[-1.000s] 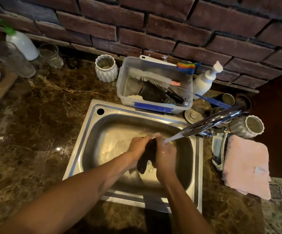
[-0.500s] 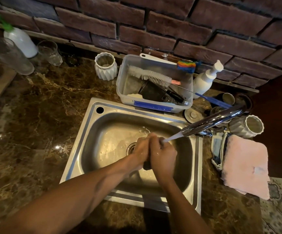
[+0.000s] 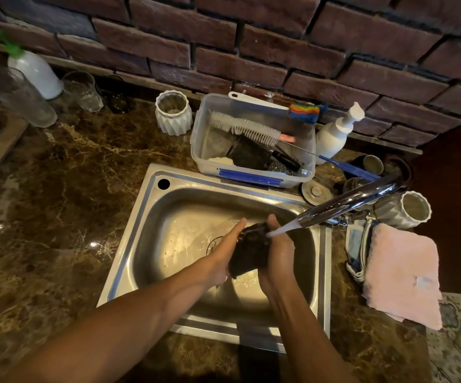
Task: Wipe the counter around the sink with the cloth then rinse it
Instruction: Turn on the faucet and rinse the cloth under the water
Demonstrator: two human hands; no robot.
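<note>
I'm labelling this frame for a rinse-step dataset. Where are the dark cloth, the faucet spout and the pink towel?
dark cloth (image 3: 248, 252): head view, on its bunched middle between the hands.
faucet spout (image 3: 345, 204): head view, on the chrome tube.
pink towel (image 3: 401, 275): head view, on its flat centre.

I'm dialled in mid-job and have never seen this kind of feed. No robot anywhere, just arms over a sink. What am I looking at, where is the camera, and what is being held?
There is no machine: a person works with bare hands, and the one wide-angle camera sits on their head, looking forward and down. The left hand and right hand press a dark cloth between them over the steel sink. Water runs from the tap onto the cloth, so this is the rinse. On the brown marble counter behind the sink stands a clear plastic tub of brushes, with a white pump bottle beside it. A pink towel lies right of the sink; glasses stand far left.
</note>
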